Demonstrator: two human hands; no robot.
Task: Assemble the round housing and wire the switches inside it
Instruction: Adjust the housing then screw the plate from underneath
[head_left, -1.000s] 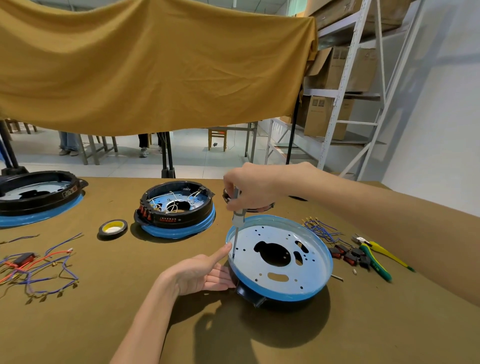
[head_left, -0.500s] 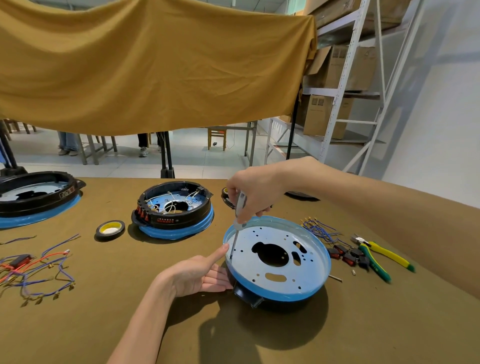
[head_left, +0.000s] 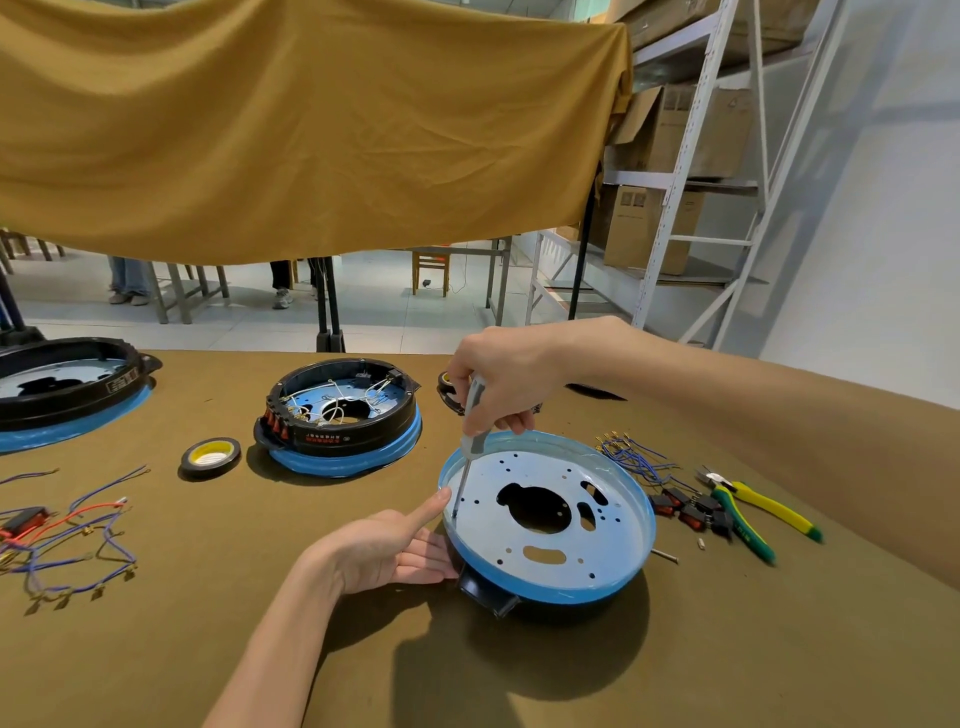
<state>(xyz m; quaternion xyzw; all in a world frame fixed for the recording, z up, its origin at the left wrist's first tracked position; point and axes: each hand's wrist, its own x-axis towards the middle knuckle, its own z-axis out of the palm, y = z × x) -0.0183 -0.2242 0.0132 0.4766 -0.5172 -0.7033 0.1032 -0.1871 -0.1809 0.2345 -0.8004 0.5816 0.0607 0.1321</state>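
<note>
Blue-rimmed round housings on the brown table (head_left: 519, 675): three. Nearest housing (head_left: 550, 519) sits at centre-right, perforated plate up. One screwdriver (head_left: 467, 447), long axis near upright, handle tilted slightly right, tip down on the plate's left edge. Right hand (head_left: 506, 376) grips its handle. Left hand (head_left: 384, 545) rests against the housing's left side, fingers relaxed, thumb extended. One tape roll (head_left: 210, 457); one pair of pliers (head_left: 748, 506).

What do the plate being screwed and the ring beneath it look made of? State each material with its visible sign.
Round plate: seemingly thin sheet metal, matte pale grey, punched with holes and slots; its glossy blue rim looks like protective film, though paint is possible.
Black ring beneath it: probably moulded plastic, shiny with a squared lug.
Screwdriver: slim bright metal shaft, greyish handle, likely plastic.
</note>
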